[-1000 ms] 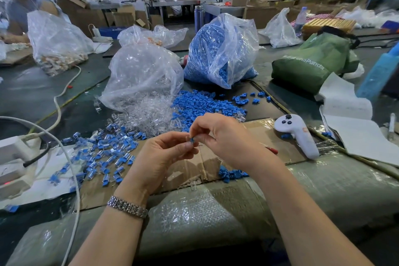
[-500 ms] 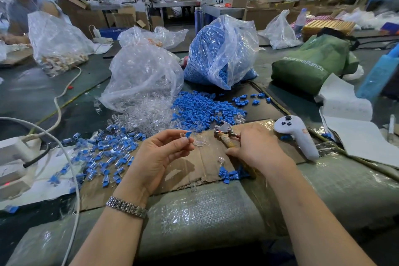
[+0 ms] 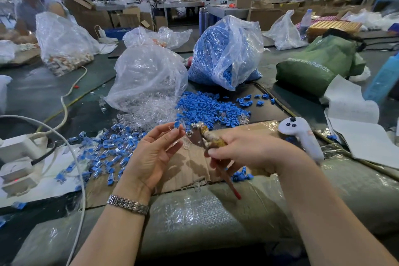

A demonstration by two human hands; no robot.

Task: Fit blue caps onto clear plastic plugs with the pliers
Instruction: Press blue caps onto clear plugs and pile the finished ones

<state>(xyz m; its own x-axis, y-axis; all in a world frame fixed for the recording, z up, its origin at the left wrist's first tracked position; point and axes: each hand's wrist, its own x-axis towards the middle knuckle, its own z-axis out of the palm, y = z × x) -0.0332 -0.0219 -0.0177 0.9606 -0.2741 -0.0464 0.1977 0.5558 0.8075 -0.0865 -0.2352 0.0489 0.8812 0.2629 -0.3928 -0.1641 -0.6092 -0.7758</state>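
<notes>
My left hand (image 3: 154, 153), palm up, pinches a clear plug with a blue cap (image 3: 176, 125) at its fingertips. My right hand (image 3: 248, 151) grips the pliers (image 3: 201, 136) by their taped handles, a red-tipped handle pointing down. The metal jaws sit just right of the capped plug. Loose blue caps (image 3: 207, 110) lie in a heap behind my hands. Clear plugs (image 3: 149, 114) spill from a clear bag (image 3: 149, 75). Finished capped plugs (image 3: 108, 153) lie in a pile at the left.
A bag of blue caps (image 3: 226, 54) stands at the back. A white controller (image 3: 300, 136) lies to the right on the cardboard sheet (image 3: 190, 168). A green bag (image 3: 319, 62), white papers (image 3: 356, 127), a power strip (image 3: 17, 157) and white cables (image 3: 71, 157) surround the workspace. Another person works at far left.
My right hand left the plug, picked up the pliers from the cardboard and lifted them toward my left hand. The left hand kept hold of the capped plug.
</notes>
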